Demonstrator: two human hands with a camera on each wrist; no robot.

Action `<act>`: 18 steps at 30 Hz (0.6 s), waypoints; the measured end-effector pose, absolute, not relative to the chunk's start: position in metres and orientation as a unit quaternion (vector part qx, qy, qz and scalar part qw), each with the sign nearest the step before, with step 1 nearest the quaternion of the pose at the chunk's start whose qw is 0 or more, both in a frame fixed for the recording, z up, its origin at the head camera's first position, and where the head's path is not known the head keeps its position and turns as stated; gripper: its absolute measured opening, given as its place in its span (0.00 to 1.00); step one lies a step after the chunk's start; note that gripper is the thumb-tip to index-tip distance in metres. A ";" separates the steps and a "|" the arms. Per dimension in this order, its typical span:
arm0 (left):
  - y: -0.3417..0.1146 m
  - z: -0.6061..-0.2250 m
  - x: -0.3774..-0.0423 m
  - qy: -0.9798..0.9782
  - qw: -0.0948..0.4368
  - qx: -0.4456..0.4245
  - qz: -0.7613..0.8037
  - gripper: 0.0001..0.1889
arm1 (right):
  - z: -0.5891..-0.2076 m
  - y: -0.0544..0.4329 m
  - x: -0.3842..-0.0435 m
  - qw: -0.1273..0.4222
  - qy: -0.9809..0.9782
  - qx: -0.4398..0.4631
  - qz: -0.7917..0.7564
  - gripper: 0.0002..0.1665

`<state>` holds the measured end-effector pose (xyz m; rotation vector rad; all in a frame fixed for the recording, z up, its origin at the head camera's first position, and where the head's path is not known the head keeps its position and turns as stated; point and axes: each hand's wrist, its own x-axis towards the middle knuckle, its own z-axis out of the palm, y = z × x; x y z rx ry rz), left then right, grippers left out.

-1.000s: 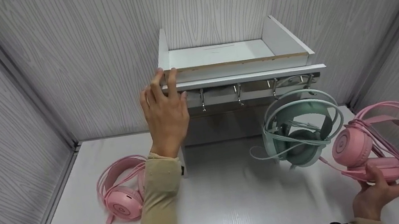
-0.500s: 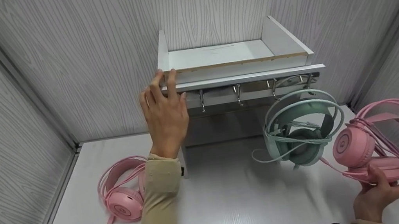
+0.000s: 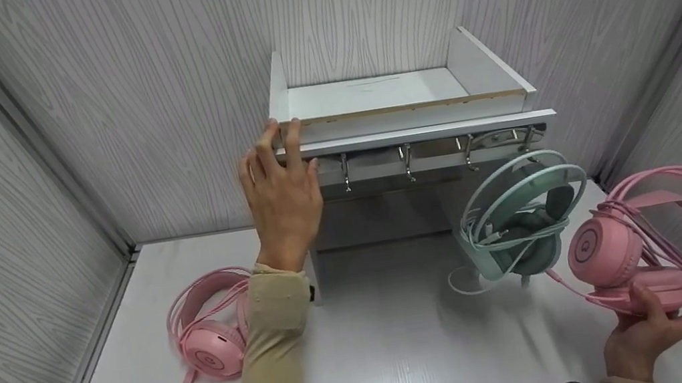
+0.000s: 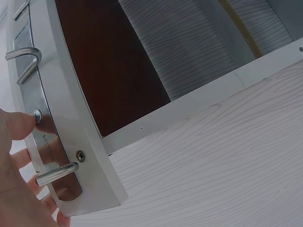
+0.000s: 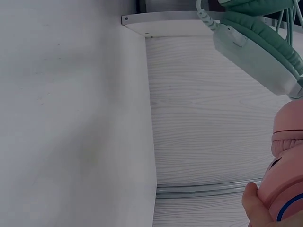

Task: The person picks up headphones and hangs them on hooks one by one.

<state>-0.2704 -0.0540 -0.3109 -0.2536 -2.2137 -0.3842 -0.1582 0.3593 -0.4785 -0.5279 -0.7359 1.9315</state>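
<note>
My left hand point(image 3: 284, 206) grips the left end of a white shelf point(image 3: 405, 120), fingertips over its upper edge. In the left wrist view the thumb point(image 4: 21, 125) presses the metal hook rail point(image 4: 45, 111) while the other fingers reach behind the board. Low on the right, my right hand point(image 3: 649, 331) holds pink headphones point(image 3: 603, 250) by the lower ear cup, their cable wound round them. Mint green headphones point(image 3: 542, 249) hang at the right end of the rail, close beside the pink pair. In the right wrist view, the green ear cup point(image 5: 255, 61) is just above the pink one.
A second pair of pink headphones point(image 3: 210, 353) lies on the white table point(image 3: 367, 363) at the left, partly behind the left sleeve. Several metal hooks point(image 3: 408, 161) line the shelf front. Wood-grain panels point(image 3: 166, 109) enclose the back and sides.
The green headphones have turned and tilted on the hook, their loose cable loop shifting right. The right hand with the pink headphones has moved slightly right. The left hand stays put.
</note>
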 end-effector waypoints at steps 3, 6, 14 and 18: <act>-0.054 -0.311 -0.270 -0.884 0.431 -0.102 -0.150 0.29 | -0.478 0.359 -0.158 0.487 -0.293 -0.206 0.797 0.52; -0.055 -0.311 -0.271 -0.883 0.435 -0.103 -0.144 0.28 | -0.478 0.358 -0.157 0.488 -0.288 -0.200 0.799 0.51; -0.054 -0.313 -0.271 -0.879 0.443 -0.102 -0.142 0.28 | -0.477 0.357 -0.155 0.493 -0.285 -0.191 0.800 0.51; -0.054 -0.312 -0.272 -0.880 0.441 -0.104 -0.142 0.28 | -0.476 0.356 -0.154 0.496 -0.279 -0.185 0.801 0.51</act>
